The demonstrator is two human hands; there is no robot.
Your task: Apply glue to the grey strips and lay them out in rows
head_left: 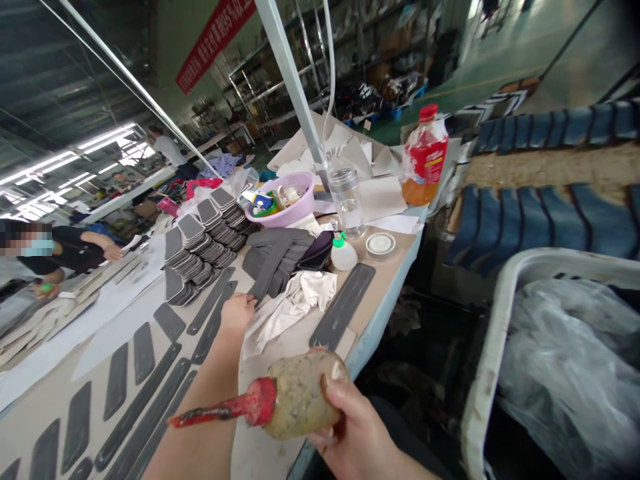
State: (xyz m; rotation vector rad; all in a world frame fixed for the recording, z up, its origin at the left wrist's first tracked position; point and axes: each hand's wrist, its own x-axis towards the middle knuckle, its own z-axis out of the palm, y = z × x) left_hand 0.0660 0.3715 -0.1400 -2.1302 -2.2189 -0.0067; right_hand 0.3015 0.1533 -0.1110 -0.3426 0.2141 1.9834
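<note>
In my right hand (357, 423) is a squeeze bottle (303, 395), dirty yellowish, with a long red nozzle pointing left. My fingers are wrapped round its base. My left hand (241, 310) reaches over the table with its fingers closed at the lower end of a grey strip (267, 279), which lies on a heap of dark grey fabric pieces (280, 250). A crumpled white cloth (300, 300) lies just right of that hand. Rows of flat grey strips (145, 353) are spread on the table left of my forearm, and one wide grey strip (345, 303) lies near the right edge.
Stacked grey pieces (200, 240) stand behind my left hand. Beyond are a purple basin (287, 210), glass jar (349, 207), small green-topped bottle (343, 252) and red-capped jug (425, 157). A bin with plastic (493, 360) stands at right. A co-worker (65, 247) works at far left.
</note>
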